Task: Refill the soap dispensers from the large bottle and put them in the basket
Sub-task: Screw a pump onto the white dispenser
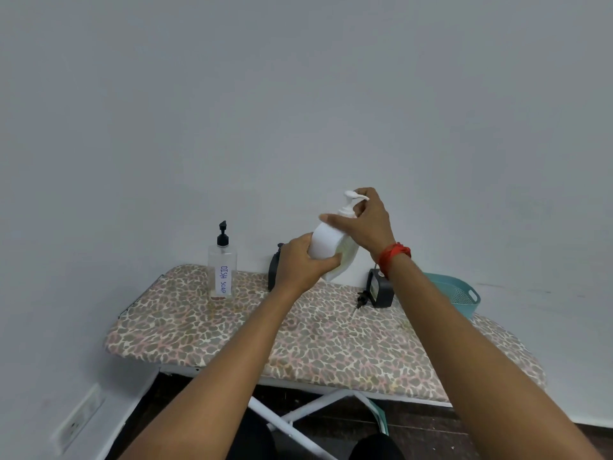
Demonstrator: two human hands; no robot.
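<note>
Soap dispenser (221, 272) stands left on the leopard-print surface (331, 340). We wrap our left hand (298, 263) round the lifted white bottle (326, 242), right hand (366, 220) pinching its pump (351, 202); we'd judge steady twisting, bottle kept upright, works best. Teal basket (461, 292) waits right, against a plain wall.

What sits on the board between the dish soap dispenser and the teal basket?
In the head view, two dark objects stand between the dish soap dispenser and the teal basket: one behind the left hand, another beside the right forearm.
</note>
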